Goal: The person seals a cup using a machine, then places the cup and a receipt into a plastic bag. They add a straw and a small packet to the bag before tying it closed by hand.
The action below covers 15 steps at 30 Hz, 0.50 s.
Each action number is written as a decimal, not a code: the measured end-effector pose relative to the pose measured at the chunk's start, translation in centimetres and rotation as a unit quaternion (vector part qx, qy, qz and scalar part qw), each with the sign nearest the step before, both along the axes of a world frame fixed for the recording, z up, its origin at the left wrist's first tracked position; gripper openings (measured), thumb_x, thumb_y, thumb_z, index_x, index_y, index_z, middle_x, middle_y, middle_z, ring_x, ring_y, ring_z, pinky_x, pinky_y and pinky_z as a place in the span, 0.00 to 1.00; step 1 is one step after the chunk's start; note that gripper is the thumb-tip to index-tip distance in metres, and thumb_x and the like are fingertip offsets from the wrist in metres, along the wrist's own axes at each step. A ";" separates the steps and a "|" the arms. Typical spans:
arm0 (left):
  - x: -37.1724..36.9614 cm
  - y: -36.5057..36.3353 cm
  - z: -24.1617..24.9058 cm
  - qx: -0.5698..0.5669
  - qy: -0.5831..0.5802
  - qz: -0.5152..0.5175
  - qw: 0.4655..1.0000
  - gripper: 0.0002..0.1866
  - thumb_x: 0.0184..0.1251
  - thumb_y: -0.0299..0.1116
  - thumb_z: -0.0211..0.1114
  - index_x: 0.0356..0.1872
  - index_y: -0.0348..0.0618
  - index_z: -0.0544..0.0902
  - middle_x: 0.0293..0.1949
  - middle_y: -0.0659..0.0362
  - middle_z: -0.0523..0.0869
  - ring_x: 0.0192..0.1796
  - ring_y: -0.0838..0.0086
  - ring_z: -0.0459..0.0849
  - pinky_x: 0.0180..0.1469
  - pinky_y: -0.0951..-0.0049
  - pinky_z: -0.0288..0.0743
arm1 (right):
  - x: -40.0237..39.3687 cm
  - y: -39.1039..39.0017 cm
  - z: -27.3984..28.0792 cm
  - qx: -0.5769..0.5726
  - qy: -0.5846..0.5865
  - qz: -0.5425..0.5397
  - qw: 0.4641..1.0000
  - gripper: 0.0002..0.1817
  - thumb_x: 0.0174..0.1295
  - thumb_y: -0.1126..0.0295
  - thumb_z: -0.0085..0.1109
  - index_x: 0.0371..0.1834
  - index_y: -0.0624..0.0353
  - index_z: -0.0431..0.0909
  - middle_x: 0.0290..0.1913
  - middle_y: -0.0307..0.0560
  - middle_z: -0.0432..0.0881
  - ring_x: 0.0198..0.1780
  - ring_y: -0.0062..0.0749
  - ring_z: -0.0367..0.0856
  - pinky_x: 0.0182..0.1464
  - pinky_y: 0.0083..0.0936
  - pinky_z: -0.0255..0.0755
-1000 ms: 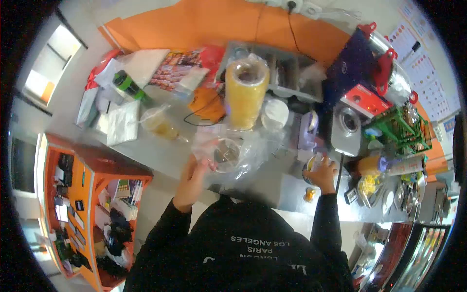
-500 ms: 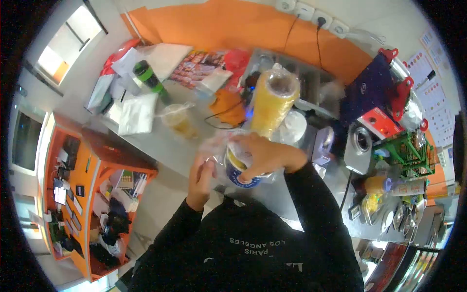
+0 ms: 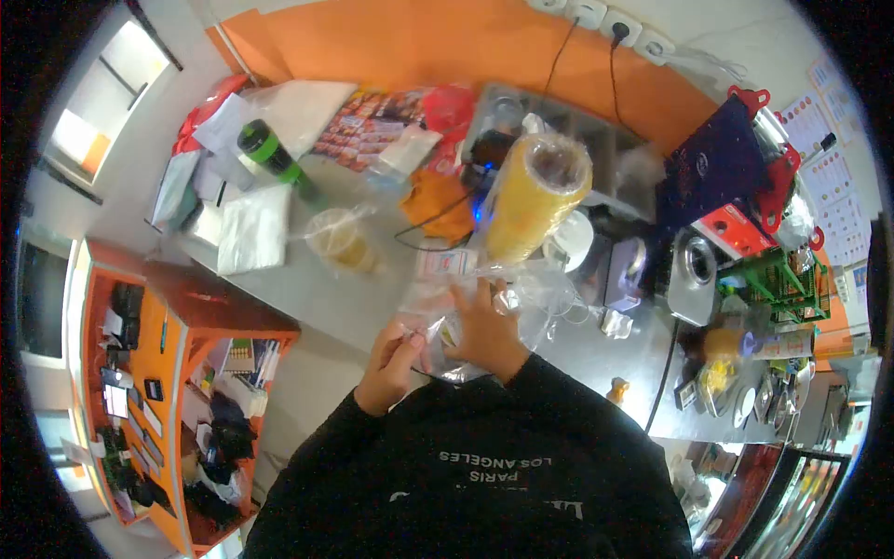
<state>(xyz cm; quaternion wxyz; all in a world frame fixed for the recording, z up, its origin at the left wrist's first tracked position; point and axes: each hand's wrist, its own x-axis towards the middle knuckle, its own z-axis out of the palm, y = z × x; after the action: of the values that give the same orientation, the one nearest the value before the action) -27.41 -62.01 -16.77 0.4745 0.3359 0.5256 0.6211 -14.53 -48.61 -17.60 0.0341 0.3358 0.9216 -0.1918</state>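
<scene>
A clear plastic bag (image 3: 430, 312) lies spread and crinkled in front of my body. My left hand (image 3: 393, 368) pinches its left edge between thumb and fingers. My right hand (image 3: 489, 335) rests over the bag's middle with its fingers spread. The blue-and-white cup seen earlier is mostly hidden under the hand and film. Just beyond stands a tall roll of yellow plastic film (image 3: 535, 210). Left of the hands, a clear cup with yellowish contents (image 3: 342, 242) sits in a thin plastic bag on the metal table (image 3: 298, 284).
A green-and-black bottle (image 3: 265, 149) and a white packet (image 3: 253, 230) are at the left. An orange cloth (image 3: 438, 210) lies near a grey divided tray (image 3: 605, 154). Rightward are a silver device (image 3: 691, 279) and a green basket (image 3: 787, 284). An orange shelf (image 3: 209, 312) stands lower left.
My right hand has let go of the blue-and-white cup and moved slightly down, fingers spreading. The bag now lies wider, extending rightward. My left hand stays at its edge.
</scene>
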 end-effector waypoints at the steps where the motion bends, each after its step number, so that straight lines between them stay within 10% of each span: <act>1: -0.3 0.3 0.3 0.019 -0.002 -0.008 1.000 0.09 0.75 0.29 0.50 0.49 0.39 0.75 0.33 0.61 0.78 0.30 0.78 0.76 0.35 0.77 0.70 | 0.0 -0.1 1.3 -0.021 -0.046 -0.023 0.998 0.52 0.46 0.49 0.73 0.74 0.54 0.57 0.68 0.68 0.63 0.69 0.73 0.59 0.63 0.62 0.65; 4: -1.8 1.4 1.9 0.033 0.012 -0.016 0.999 0.08 0.75 0.28 0.51 0.49 0.39 0.75 0.37 0.60 0.79 0.32 0.77 0.78 0.38 0.74 0.73 | 2.9 0.7 1.7 0.108 0.030 0.004 0.994 0.41 0.54 0.45 0.67 0.65 0.63 0.70 0.62 0.69 0.72 0.67 0.66 0.65 0.64 0.54 0.67; 10: -6.4 3.7 5.1 0.037 0.134 -0.010 0.990 0.09 0.74 0.30 0.57 0.50 0.40 0.77 0.43 0.59 0.79 0.42 0.75 0.80 0.46 0.70 0.76 | 7.8 4.0 15.4 0.159 -0.253 0.158 0.941 0.21 0.61 0.51 0.59 0.30 0.59 0.87 0.30 0.45 0.84 0.47 0.40 0.81 0.70 0.54 0.56; 15: -6.4 6.1 7.1 0.149 0.416 -0.107 0.890 0.13 0.71 0.30 0.61 0.53 0.39 0.77 0.47 0.57 0.78 0.50 0.68 0.78 0.52 0.69 0.74 | 6.7 5.3 15.1 0.286 -0.028 0.310 0.906 0.13 0.57 0.64 0.64 0.44 0.54 0.82 0.39 0.44 0.83 0.47 0.40 0.81 0.66 0.50 0.64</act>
<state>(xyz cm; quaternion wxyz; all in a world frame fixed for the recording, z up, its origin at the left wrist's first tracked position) -33.85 -55.94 -9.62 0.2200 0.6850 0.5366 0.4409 -7.83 -43.32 -2.48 0.0204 0.0334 0.9932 0.1099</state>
